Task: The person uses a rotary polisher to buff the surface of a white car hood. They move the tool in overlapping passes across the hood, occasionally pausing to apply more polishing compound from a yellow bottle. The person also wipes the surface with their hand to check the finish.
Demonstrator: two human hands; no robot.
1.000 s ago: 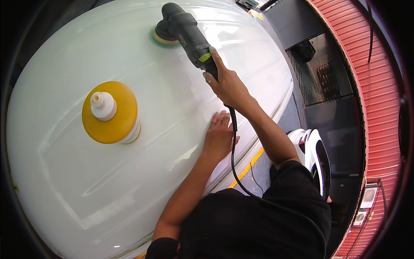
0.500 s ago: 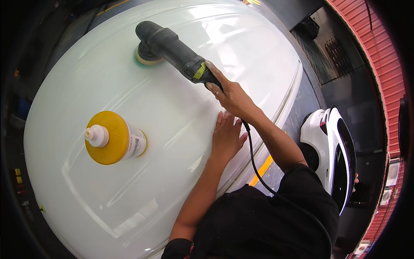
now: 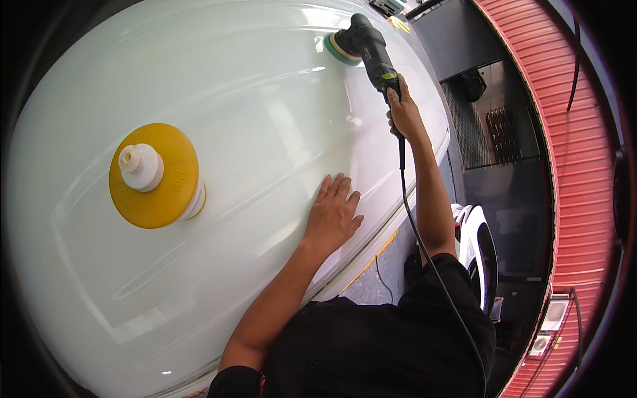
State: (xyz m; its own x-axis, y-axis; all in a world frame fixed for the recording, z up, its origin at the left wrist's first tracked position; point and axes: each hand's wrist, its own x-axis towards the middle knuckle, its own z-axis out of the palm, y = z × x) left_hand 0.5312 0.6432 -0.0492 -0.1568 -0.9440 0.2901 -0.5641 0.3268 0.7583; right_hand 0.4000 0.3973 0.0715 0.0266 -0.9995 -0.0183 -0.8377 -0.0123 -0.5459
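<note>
With its fingers wrapped round the handle, my right hand (image 3: pixel 406 114) holds a black polishing machine (image 3: pixel 375 58). The machine's round pad (image 3: pixel 340 50), cream with a green rim, is at the far right of a glossy white vehicle panel (image 3: pixel 252 159); whether it touches cannot be made out. Flat on the panel nearer to me rests my left hand (image 3: pixel 333 215), fingers spread. To its left stands a yellow bottle (image 3: pixel 156 205) with a white nozzle cap and a pale label. A black cord (image 3: pixel 417 225) runs from the handle back over my right arm.
Along the panel's right edge lies grey floor (image 3: pixel 391 265) with a yellow line. Beyond it a white car (image 3: pixel 476 249) is parked. A red corrugated wall (image 3: pixel 531 86) curves along the right, with outdoor air-conditioner units (image 3: pixel 555 312) lower down.
My right hand has carried the polisher right and away from me, turning it more upright. My left hand remains on the panel. The view has shifted, so the bottle appears farther up and left.
</note>
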